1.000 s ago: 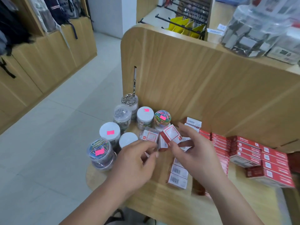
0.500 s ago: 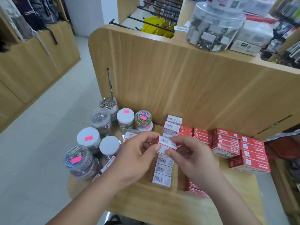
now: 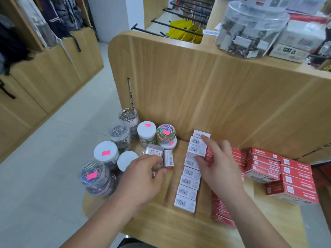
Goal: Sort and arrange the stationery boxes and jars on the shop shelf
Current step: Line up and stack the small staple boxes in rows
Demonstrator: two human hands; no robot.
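Observation:
A row of small white barcode boxes [image 3: 188,183] runs from the back panel toward the shelf's front edge. My right hand [image 3: 216,163] lies on the upper part of that row with fingers spread, holding nothing. Left of the row, a small red-and-white box [image 3: 168,159] lies beside a small clear box [image 3: 154,150]. My left hand [image 3: 143,176] has its fingertips and thumb pinched on the near edge of the clear box. Jars of paper clips stand at the left: white-lidded ones [image 3: 106,153] and a colourful one [image 3: 93,173].
Stacks of red boxes [image 3: 263,166] fill the right of the wooden shelf [image 3: 161,224], with more red boxes [image 3: 219,212] under my right forearm. The tall wooden back panel [image 3: 197,90] rises behind. A clear tub of binder clips [image 3: 249,27] sits on top. Floor lies left.
Both hands held one small box together over the row. They have since parted: the right hand rests on the row, and the left hand has moved left to the loose boxes beside the jars.

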